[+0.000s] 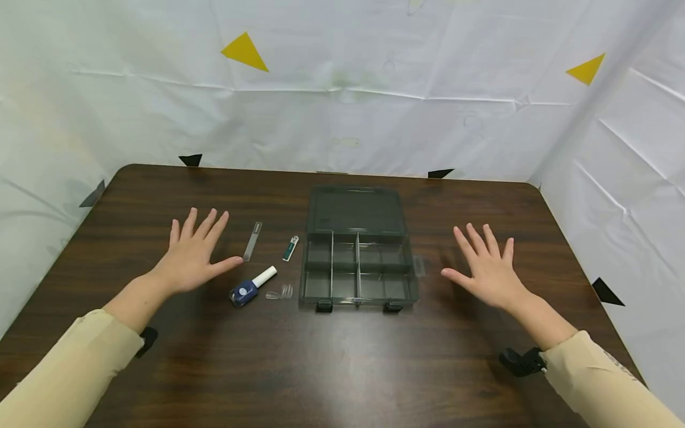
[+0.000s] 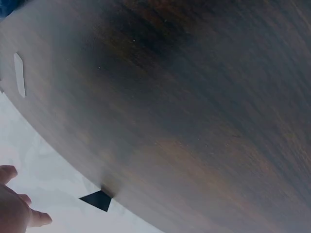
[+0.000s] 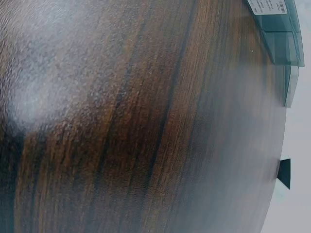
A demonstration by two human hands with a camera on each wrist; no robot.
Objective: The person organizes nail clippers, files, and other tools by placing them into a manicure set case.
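Smoky clear plastic organizer box (image 1: 357,268), lid open, at the middle of the dark wood table (image 1: 342,356). Just left of the box: small tube (image 1: 291,248), glass nail file (image 1: 253,241), blue polish bottle (image 1: 251,286), clear nail tips (image 1: 280,292). Further left, left hand (image 1: 194,257) flat, fingers spread, holding nothing. Right of the box, right hand (image 1: 488,270) likewise spread and empty.

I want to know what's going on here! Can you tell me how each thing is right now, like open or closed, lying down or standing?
Organizer box: lid open, laid back flat; compartments look empty.
Nail polish bottle: lying on its side, white cap on.
Glass nail file: lying flat on the table.
Small green tube: lying flat.
Clear nail tips: loose on the table.
Left hand: open, fingers spread, holding nothing.
Right hand: open, fingers spread, holding nothing.
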